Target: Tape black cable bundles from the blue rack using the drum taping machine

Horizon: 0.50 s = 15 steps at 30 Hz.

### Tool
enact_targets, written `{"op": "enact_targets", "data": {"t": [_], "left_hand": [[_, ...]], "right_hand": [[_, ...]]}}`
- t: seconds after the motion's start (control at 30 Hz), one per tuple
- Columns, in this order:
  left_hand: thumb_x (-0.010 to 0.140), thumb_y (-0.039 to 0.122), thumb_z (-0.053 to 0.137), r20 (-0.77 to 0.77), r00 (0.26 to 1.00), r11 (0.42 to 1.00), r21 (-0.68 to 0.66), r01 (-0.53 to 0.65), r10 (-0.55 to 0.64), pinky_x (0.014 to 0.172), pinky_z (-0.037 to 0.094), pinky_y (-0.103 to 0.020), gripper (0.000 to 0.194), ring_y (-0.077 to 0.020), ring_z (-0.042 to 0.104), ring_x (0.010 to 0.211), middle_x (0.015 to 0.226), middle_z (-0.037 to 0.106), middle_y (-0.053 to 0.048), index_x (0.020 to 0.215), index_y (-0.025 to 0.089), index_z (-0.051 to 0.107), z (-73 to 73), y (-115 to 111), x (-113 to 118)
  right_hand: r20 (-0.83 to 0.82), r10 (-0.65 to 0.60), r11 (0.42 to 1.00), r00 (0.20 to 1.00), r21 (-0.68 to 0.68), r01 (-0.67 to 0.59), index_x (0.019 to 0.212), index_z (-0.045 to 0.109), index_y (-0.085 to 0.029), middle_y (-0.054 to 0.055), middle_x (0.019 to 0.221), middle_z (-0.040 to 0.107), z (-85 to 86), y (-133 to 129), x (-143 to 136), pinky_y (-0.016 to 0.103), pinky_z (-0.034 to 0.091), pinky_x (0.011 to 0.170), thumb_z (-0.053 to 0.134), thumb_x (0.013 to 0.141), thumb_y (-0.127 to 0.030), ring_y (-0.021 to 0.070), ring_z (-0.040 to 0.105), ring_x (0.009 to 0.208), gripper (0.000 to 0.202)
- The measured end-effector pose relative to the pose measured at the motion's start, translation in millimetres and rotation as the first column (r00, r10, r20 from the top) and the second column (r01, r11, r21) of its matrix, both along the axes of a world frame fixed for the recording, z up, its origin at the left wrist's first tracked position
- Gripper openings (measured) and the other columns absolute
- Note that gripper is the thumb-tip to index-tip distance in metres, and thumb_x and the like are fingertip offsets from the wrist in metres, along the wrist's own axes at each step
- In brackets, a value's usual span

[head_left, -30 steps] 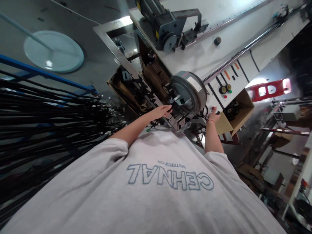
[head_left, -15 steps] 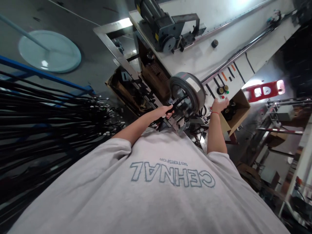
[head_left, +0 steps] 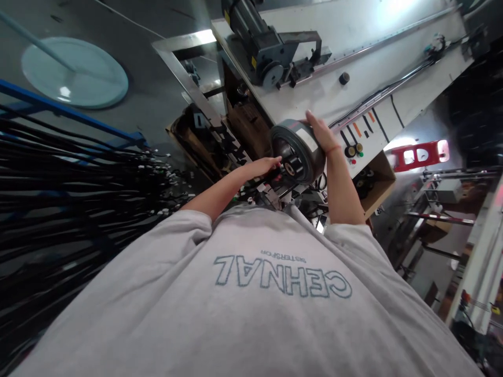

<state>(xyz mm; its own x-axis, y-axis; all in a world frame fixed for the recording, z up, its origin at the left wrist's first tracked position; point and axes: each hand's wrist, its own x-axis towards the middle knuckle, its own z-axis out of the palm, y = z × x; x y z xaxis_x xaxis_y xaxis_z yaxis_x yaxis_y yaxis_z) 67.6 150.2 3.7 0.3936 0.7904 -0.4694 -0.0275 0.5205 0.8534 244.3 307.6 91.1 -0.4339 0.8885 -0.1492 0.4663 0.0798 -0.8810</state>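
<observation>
A grey ring-shaped machine head (head_left: 319, 165) with a pale label stands at the near end of the white bench. Inside its opening shows a dark hub (head_left: 290, 167) with a brass-coloured centre. My left hand (head_left: 264, 166) is closed at the left side of this opening, round what looks like a black cable; most of it is hidden by the fingers. On the upper right of the ring's outer rim lies my right hand (head_left: 323, 135), fingers stretched out and touching the housing.
Black cables with white connectors (head_left: 157, 173) hang on a blue rack at left. A motor unit (head_left: 261, 47) sits on the white bench (head_left: 314, 99). Right of the ring are push buttons (head_left: 356, 152) and a cardboard box (head_left: 379, 186). Another open box (head_left: 196, 141) stands left of the bench.
My right hand has moved left from beside the push buttons onto the ring's rim. My left hand stays at the opening. The hub inside, blurred before, now shows clearly.
</observation>
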Motion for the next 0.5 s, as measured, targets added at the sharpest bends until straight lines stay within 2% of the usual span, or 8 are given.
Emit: {"op": "enact_targets", "data": {"t": [0.07, 0.13, 0.2, 0.23, 0.3, 0.33, 0.43, 0.5], "left_hand": [[0.076, 0.07, 0.066, -0.26, 0.966, 0.979, 0.195, 0.058, -0.005, 0.061, 0.044, -0.03, 0.052, -0.0244, 0.066, 0.067, 0.057, 0.065, -0.005, 0.076, 0.018, 0.064, 14.7, 4, 7], [0.074, 0.064, 0.073, -0.52, 0.854, 0.941, 0.301, 0.156, 0.025, 0.067, 0.044, -0.03, 0.048, -0.0273, 0.067, 0.075, 0.055, 0.063, -0.006, 0.078, 0.017, 0.067, 29.5, 5, 14], [0.076, 0.059, 0.075, -0.704, 0.71, 0.922, 0.289, 0.259, 0.021, 0.073, 0.045, -0.031, 0.045, -0.031, 0.069, 0.084, 0.059, 0.065, -0.008, 0.085, 0.015, 0.069, 43.6, 4, 19], [0.078, 0.056, 0.074, -0.764, 0.645, 0.916, 0.265, 0.301, 0.009, 0.075, 0.046, -0.031, 0.044, -0.0324, 0.07, 0.089, 0.064, 0.067, -0.01, 0.091, 0.014, 0.07, 50.6, 3, 19], [0.083, 0.052, 0.07, -0.841, 0.541, 0.91, 0.221, 0.351, -0.004, 0.081, 0.047, -0.033, 0.044, -0.0336, 0.07, 0.099, 0.079, 0.073, -0.013, 0.103, 0.013, 0.071, 64.9, 5, 12], [0.085, 0.052, 0.068, -0.865, 0.501, 0.91, 0.208, 0.359, 0.0, 0.083, 0.048, -0.033, 0.044, -0.0334, 0.069, 0.103, 0.088, 0.074, -0.013, 0.108, 0.014, 0.07, 71.9, 6, 5], [0.088, 0.056, 0.061, -0.908, 0.417, 0.917, 0.196, 0.348, 0.036, 0.089, 0.049, -0.035, 0.048, -0.032, 0.067, 0.11, 0.107, 0.074, -0.012, 0.117, 0.018, 0.068, 89.1, 14, -21], [0.089, 0.058, 0.057, -0.921, 0.386, 0.92, 0.194, 0.341, 0.052, 0.091, 0.049, -0.035, 0.051, -0.0316, 0.066, 0.112, 0.111, 0.073, -0.012, 0.12, 0.018, 0.067, 93.6, 17, -36]], "right_hand": [[-0.036, -0.128, 0.989, 0.991, 0.072, 0.13, 0.099, 0.074, -0.013, 0.005, 0.092, 0.071, -7.5, -40, 31, 0.039, 0.045, 0.108, 0.03, 0.099, -0.065, 0.0202, 0.067, 0.104, 0.068], [0.111, -0.368, 0.923, 0.923, 0.162, 0.348, 0.1, 0.072, -0.013, 0.008, 0.096, 0.069, -20.9, -79, 59, 0.038, 0.047, 0.104, 0.02, 0.102, -0.055, 0.0213, 0.065, 0.106, 0.066], [0.334, -0.538, 0.842, 0.774, 0.263, 0.472, 0.108, 0.067, -0.011, 0.011, 0.106, 0.067, -37.6, -111, 80, 0.04, 0.046, 0.104, 0.036, 0.099, -0.042, 0.0243, 0.062, 0.111, 0.045], [0.438, -0.574, 0.819, 0.692, 0.291, 0.495, 0.114, 0.065, -0.01, 0.014, 0.114, 0.064, -45.7, -123, 87, 0.042, 0.045, 0.105, 0.048, 0.094, -0.037, 0.0261, 0.06, 0.114, 0.037], [0.578, -0.579, 0.801, 0.575, 0.269, 0.535, 0.119, 0.06, -0.008, 0.021, 0.129, 0.056, -59.0, -138, 97, 0.044, 0.044, 0.105, 0.068, 0.077, -0.028, 0.0292, 0.059, 0.116, 0.048], [0.607, -0.573, 0.79, 0.551, 0.23, 0.569, 0.117, 0.06, -0.008, 0.023, 0.132, 0.053, -63.6, -142, 100, 0.045, 0.045, 0.104, 0.074, 0.069, -0.026, 0.0298, 0.059, 0.115, 0.053], [0.497, -0.64, 0.714, 0.587, 0.102, 0.692, 0.101, 0.061, -0.012, 0.015, 0.117, 0.061, -70.3, -151, 108, 0.041, 0.047, 0.102, 0.076, 0.06, -0.02, 0.0249, 0.06, 0.106, 0.044], [0.273, -0.769, 0.591, 0.578, -0.044, 0.806, 0.092, 0.059, -0.017, 0.005, 0.097, 0.064, -69.4, -158, 109, 0.036, 0.051, 0.096, 0.07, 0.063, -0.019, 0.019, 0.062, 0.095, 0.031]]}}
